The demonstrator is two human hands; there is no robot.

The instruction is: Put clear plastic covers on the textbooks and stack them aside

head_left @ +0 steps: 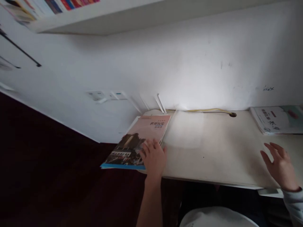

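Note:
At the left end of the white desk (220, 157) lies a stack topped by a textbook (132, 142) with a pink upper cover, a dark building photo and a blue bottom edge. It juts past the desk's left side. My left hand (155, 157) rests over the book's lower right part with its fingers spread. On the right, my right hand (280, 165) hovers over the desk, fingers apart and slightly curved, holding nothing. The nearest thing to it is a stack of white-covered books (272, 121) behind it, cut off by the frame's right edge.
A yellow cable (210, 109) runs along the wall to a round hole (233, 114) in the desk. Sockets (97, 95) are set in the wall at left. Overhead hangs a shelf (106, 19) holding several books. Dark floor (47, 164) lies left.

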